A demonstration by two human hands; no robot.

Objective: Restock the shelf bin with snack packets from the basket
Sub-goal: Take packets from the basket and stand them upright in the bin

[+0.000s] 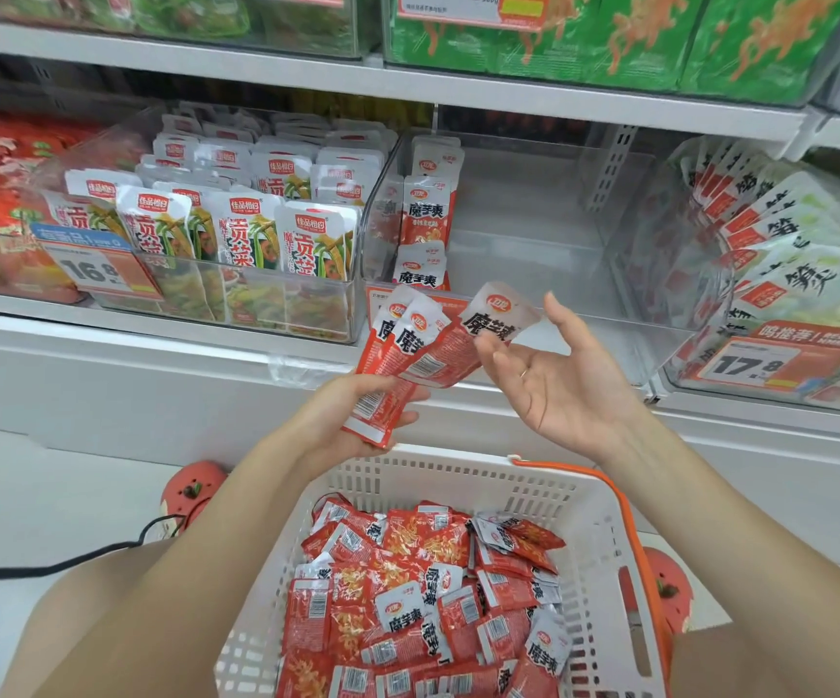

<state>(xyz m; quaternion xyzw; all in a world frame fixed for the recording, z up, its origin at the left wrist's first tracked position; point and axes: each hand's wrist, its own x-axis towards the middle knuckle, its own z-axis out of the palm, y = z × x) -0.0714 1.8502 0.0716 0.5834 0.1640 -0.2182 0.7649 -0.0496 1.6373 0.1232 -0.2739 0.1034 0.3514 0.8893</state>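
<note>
My left hand (357, 420) grips a fan of three red-and-white snack packets (407, 350) by their lower ends, in front of the clear shelf bin (533, 304). My right hand (553, 380) is spread, palm up, and its fingertips touch the rightmost packet. That bin holds a few of the same packets (428, 214) stacked against its left wall; the remainder of its floor is bare. Below, a white plastic basket (458, 476) with an orange handle holds several more red packets (428, 596).
A clear bin of white-and-green packets (236, 229) stands to the left, and a bin of pale green packets (780, 264) to the right. Price tags hang on the shelf edge. Green boxes fill the shelf above. A black cable (55, 561) runs across the floor at left.
</note>
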